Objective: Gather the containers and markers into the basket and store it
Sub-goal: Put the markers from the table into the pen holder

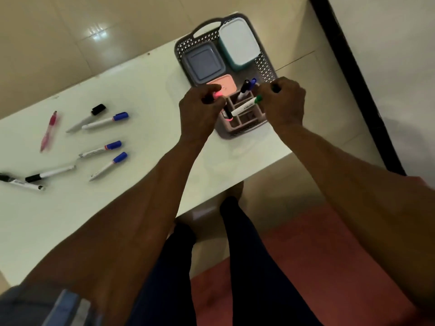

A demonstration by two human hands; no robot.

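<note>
Pale bench point(141, 95) held the basket point(186, 47) at one o'clock, three containers already inside. Your left hand point(200, 109) had its fingers clamped on a pink marker point(217, 95), your right hand point(283, 102) on a green marker point(246, 105). Seven pens point(106, 121) waited at nine o'clock.

Single head-worn camera is looking steeply down and forward, close over table point(131, 74) edge and both forearms

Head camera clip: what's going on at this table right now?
A person is loading markers into a grey basket that already holds three lidded containers. The left hand grips a pink highlighter and the right hand a green-capped marker, both over the divided holder. Several pens and markers lie loose on the white table.
</note>
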